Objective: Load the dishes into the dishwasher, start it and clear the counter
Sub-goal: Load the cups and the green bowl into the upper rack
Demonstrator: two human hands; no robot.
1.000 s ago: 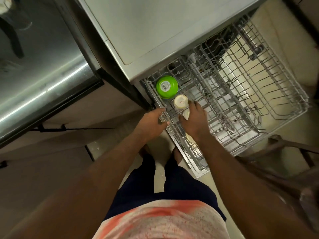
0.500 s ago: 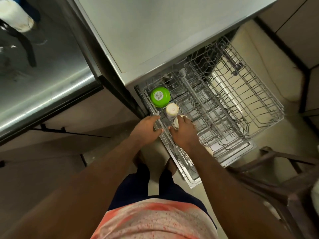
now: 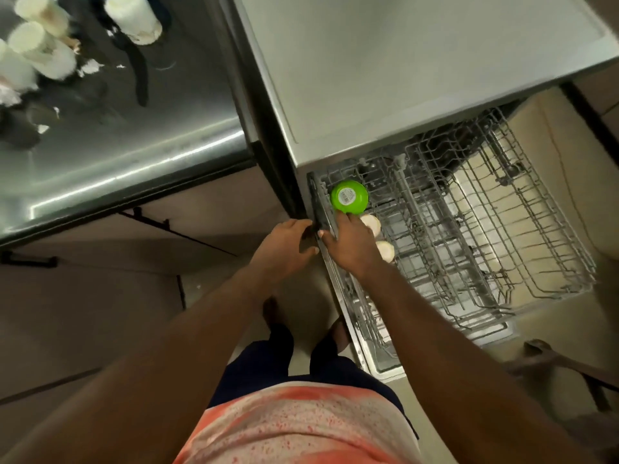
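The dishwasher's wire rack (image 3: pixel 502 236) is pulled out. At its left end a green bowl (image 3: pixel 349 196) lies upside down, with two cream cups (image 3: pixel 371 223) (image 3: pixel 386 251) in a row beside it. My left hand (image 3: pixel 288 244) curls its fingers round the rack's dark left rail (image 3: pixel 316 209). My right hand (image 3: pixel 348 244) lies over that same edge, thumb on the rail. Its fingers reach to the rim of the green bowl and hold nothing.
Several white cups (image 3: pixel 134 18) and a dark utensil (image 3: pixel 139 73) stand on the steel counter (image 3: pixel 134 155) at upper left. The dishwasher's grey top (image 3: pixel 402 78) juts over the rack. The open door (image 3: pixel 385 363) is by my feet, a wooden chair (image 3: pixel 552 363) at lower right.
My right hand has let go of the second cream cup and moved left to the rack's rail. My left hand has closed on the rail. The camera has risen, showing more of the counter.
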